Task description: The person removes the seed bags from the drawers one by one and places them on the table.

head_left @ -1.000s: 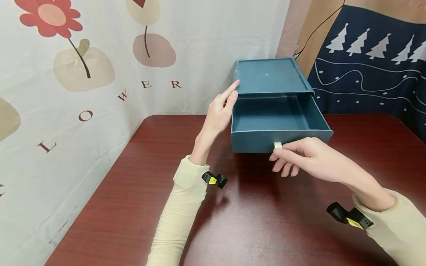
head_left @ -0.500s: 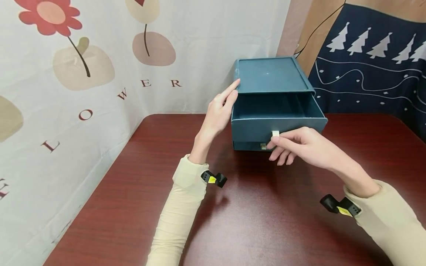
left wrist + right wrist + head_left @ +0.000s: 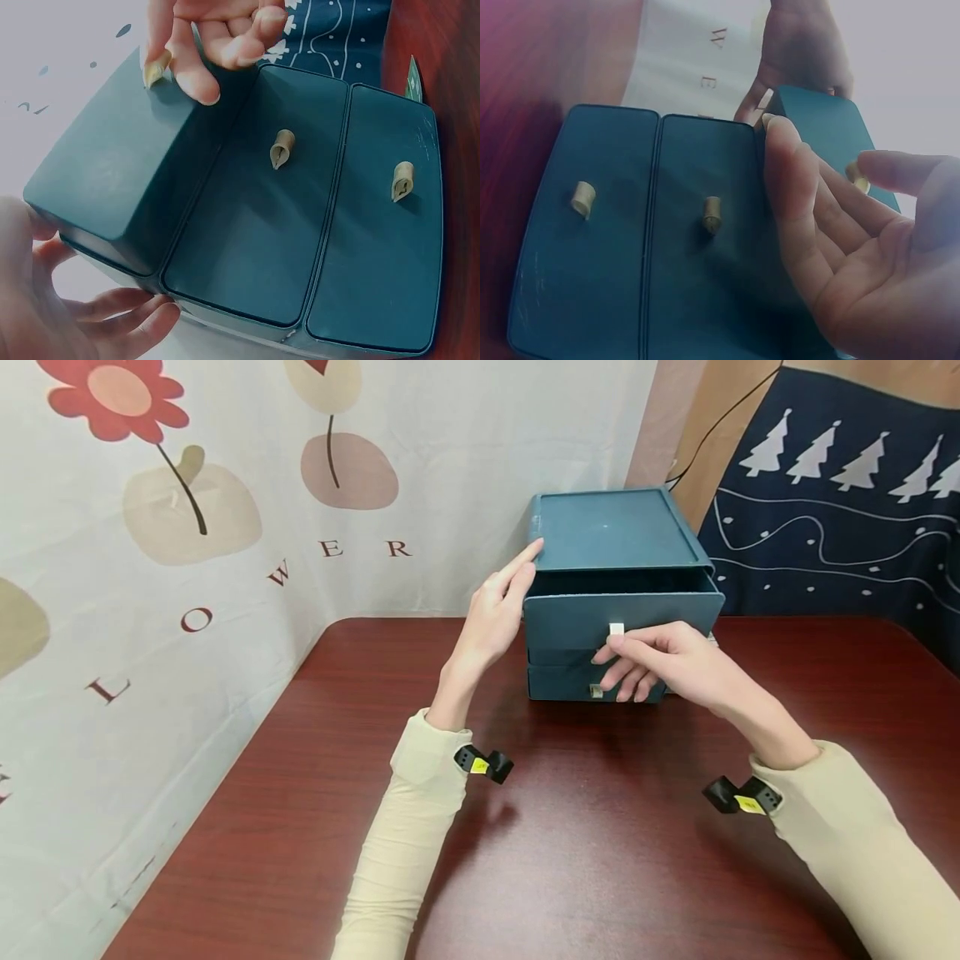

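A dark blue-green cabinet [image 3: 607, 531] with three stacked drawers stands at the back of the table. Its top drawer [image 3: 564, 620] sticks out partway, leaving a narrow dark gap under the lid. My right hand [image 3: 678, 662] pinches the pale pull tab [image 3: 616, 629] of that drawer between thumb and index finger, the other fingers loosely bent below. My left hand [image 3: 492, 614] rests against the cabinet's left side, fingers extended near the top front corner. In the left wrist view, the middle drawer [image 3: 240, 225] and bottom drawer [image 3: 379, 255] sit flush, each with a similar tab.
The cabinet stands on a reddish-brown wooden table [image 3: 360, 760]. A white printed curtain [image 3: 450, 460] hangs behind and to the left. At the back right hangs a navy cloth [image 3: 825, 543] with white trees. A small green tag [image 3: 413, 79] pokes out beside the cabinet.
My right hand has moved away from me, pushing the top drawer from well pulled out to mostly in. The lower drawer fronts have come into view. My left hand stays in place.
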Motion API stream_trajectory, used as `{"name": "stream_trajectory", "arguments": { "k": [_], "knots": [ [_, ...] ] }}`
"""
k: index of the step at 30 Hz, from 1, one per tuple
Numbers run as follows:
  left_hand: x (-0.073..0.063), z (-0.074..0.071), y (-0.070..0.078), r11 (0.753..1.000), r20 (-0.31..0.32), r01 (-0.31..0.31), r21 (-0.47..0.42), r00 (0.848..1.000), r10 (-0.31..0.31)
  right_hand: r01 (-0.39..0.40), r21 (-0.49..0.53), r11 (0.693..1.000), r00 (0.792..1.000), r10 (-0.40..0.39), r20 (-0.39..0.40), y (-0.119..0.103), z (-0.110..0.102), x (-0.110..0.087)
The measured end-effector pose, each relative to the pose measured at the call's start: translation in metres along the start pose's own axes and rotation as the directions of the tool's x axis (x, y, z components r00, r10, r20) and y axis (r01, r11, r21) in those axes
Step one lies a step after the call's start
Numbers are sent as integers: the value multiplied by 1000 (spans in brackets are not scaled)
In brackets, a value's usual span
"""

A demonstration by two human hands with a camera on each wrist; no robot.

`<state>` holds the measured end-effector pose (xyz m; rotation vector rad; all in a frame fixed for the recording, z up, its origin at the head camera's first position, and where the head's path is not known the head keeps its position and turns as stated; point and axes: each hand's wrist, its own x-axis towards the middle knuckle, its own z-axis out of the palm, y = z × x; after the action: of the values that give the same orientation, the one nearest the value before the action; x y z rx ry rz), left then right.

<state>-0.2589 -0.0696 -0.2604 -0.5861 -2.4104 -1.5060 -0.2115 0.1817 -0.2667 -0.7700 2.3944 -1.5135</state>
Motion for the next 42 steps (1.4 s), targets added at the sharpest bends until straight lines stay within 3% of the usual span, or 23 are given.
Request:
{"name": "stream_trajectory", "arguments": {
  "k": [34, 42],
  "knots": [
    [0, 3, 2, 999, -27, -7, 42, 1000, 8, -8, 96, 995, 988, 23, -152, 19, 0, 33],
    [0, 4, 0, 998, -42, -23, 56, 999, 25, -12, 94, 995, 990, 25, -141, 20, 2, 31]
  ]
}}
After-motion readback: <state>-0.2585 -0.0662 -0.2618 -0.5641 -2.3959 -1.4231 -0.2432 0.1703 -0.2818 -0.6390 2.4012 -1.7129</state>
